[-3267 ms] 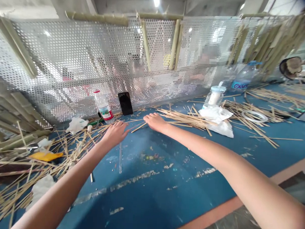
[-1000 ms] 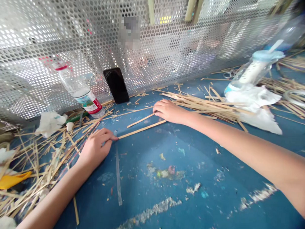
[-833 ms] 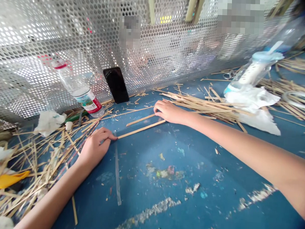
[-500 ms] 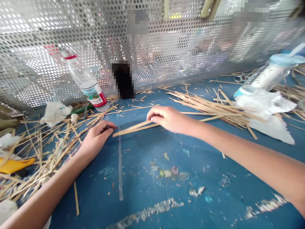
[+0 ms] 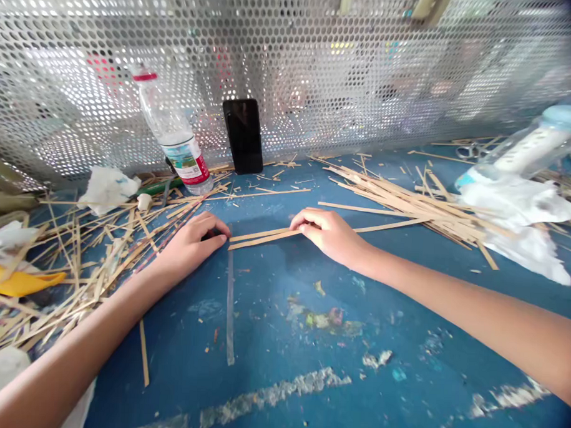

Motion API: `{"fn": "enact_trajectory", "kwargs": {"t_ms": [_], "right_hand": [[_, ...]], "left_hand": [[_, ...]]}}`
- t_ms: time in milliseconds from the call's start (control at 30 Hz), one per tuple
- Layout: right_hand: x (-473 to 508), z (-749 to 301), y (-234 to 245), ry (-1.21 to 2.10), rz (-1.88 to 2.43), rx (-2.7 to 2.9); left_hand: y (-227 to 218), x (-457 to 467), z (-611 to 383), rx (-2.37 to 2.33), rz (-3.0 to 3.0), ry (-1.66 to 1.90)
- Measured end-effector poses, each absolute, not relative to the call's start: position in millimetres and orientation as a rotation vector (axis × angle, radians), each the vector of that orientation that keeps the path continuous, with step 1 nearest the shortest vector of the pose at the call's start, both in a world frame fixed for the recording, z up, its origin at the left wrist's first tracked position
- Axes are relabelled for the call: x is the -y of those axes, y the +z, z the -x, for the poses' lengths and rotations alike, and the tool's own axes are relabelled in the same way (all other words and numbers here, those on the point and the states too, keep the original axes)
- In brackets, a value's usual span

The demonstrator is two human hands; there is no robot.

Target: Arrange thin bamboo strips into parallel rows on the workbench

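Observation:
Two thin bamboo strips (image 5: 261,237) lie side by side on the blue table (image 5: 281,339). My right hand (image 5: 329,233) has its fingers curled over their right ends and presses them down. My left hand (image 5: 191,245) rests on the table at their left ends, fingers bent, fingertips close to the strip tips. What sits under the left fingers is hidden. A clear narrow strip (image 5: 229,312) runs toward me from just below the left fingertips.
A pile of bamboo strips (image 5: 407,202) lies to the right, with crumpled white paper (image 5: 520,213) and a tilted bottle (image 5: 531,151). Scattered slivers (image 5: 87,263) cover the left side. A water bottle (image 5: 176,138) and a black phone (image 5: 244,136) lean against the perforated metal screen (image 5: 318,71).
My right hand drew back from the pile with a second strip and set it beside the first. The left hand stayed at the strips' left ends. The view tilted down.

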State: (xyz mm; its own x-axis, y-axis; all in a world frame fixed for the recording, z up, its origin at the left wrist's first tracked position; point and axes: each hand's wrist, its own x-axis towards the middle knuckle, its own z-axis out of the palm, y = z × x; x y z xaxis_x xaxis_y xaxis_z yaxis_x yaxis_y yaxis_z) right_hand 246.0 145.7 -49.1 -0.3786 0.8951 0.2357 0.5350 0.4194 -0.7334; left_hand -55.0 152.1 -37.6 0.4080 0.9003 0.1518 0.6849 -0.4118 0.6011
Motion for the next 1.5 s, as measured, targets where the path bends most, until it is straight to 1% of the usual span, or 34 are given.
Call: {"fn": "enact_trajectory", "kwargs": {"t_ms": [433, 833, 1233, 1333, 1500], "right_hand": [[-147, -244, -54, 0.699, 1.218, 2.054], [-144, -246, -56, 0.304, 1.3, 2.244], [-142, -245, -58, 0.267, 1.27, 2.303], [-146, -247, -45, 0.271, 1.31, 2.298], [-164, -290, 10, 0.29, 1.293, 2.237]], "left_hand": [[-46, -152, 54, -1.394, -2.438, 0.59], [-49, -152, 52, -1.409, -2.546, 0.546], [-51, -156, 55, -1.421, -2.562, 0.508], [-50, -160, 55, -1.409, -2.563, 0.486], [-46, -163, 55, -1.409, -2.521, 0.482]]}}
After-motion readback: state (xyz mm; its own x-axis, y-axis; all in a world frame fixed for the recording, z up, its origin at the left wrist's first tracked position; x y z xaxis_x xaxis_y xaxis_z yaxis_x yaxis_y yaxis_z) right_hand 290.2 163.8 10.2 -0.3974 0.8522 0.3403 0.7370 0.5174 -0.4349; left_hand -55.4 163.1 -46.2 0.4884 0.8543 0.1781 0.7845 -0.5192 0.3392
